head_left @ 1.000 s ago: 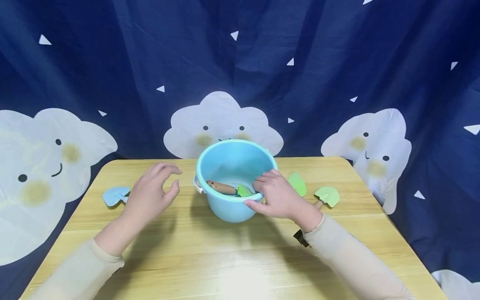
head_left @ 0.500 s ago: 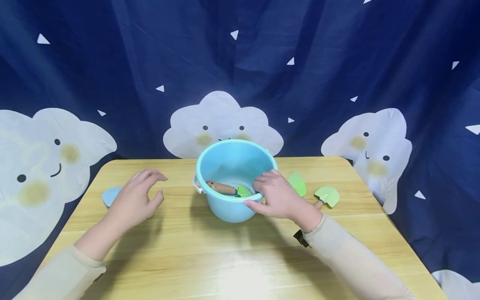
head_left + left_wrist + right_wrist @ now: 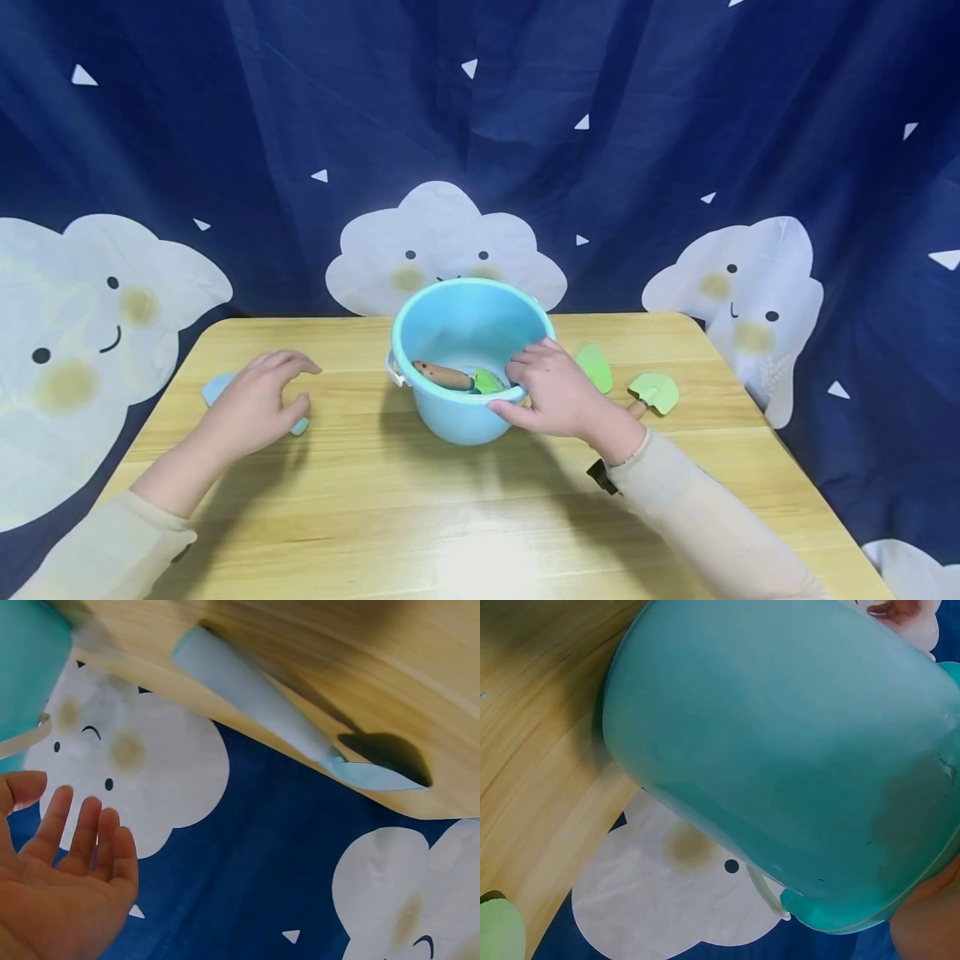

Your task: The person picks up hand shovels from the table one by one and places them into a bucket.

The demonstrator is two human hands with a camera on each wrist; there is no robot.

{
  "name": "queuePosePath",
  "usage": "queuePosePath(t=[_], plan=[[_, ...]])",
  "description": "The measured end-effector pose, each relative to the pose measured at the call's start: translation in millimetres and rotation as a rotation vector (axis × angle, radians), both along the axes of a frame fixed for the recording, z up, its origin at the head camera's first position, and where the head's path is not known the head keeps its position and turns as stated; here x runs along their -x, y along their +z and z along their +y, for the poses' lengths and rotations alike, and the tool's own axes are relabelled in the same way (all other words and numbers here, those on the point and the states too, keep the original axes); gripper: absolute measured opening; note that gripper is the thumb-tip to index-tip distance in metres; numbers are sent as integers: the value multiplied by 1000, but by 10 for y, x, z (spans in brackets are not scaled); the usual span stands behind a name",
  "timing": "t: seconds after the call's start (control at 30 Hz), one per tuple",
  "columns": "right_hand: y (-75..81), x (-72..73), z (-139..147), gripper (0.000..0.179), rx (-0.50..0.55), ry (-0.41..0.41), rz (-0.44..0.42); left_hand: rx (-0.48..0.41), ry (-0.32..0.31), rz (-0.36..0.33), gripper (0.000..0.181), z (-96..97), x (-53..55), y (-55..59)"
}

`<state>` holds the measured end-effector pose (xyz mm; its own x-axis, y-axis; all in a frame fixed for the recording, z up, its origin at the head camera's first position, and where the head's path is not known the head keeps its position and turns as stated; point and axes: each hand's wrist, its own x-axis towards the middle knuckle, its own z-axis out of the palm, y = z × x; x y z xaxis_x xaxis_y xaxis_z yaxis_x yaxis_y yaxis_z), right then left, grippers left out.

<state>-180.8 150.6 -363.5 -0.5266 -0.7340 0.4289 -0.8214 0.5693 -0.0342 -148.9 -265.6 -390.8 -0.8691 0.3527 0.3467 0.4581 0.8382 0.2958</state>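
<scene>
Bucket (image 3: 456,419), rim gripped by right hand (image 3: 553,390), holds a wooden-handled tool (image 3: 448,377); left hand (image 3: 255,403) relaxed.

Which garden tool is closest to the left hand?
The light-blue trowel, lying left of the bucket and partly hidden by the left hand in the head view; the others have green heads.

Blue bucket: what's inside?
Head view shows a wooden-handled green tool, handle end to the left. The near wall of the bucket and the right hand gripping it cover part of the inside; anything there can't be seen.
</scene>
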Motion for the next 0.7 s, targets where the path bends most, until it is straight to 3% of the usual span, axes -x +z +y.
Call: queuePosePath(t=[0.3, 0.43, 0.7], plan=[[-2, -3, 6, 53, -5, -2, 2, 75, -29, -174, 30, -123, -20, -40], [3, -3, 2, 53, -2, 2, 2, 108, -19, -237, 33, -181, -13, -108], [9, -9, -4, 55, -3, -5, -6, 148, -24, -251, 35, -251, 15, -241]])
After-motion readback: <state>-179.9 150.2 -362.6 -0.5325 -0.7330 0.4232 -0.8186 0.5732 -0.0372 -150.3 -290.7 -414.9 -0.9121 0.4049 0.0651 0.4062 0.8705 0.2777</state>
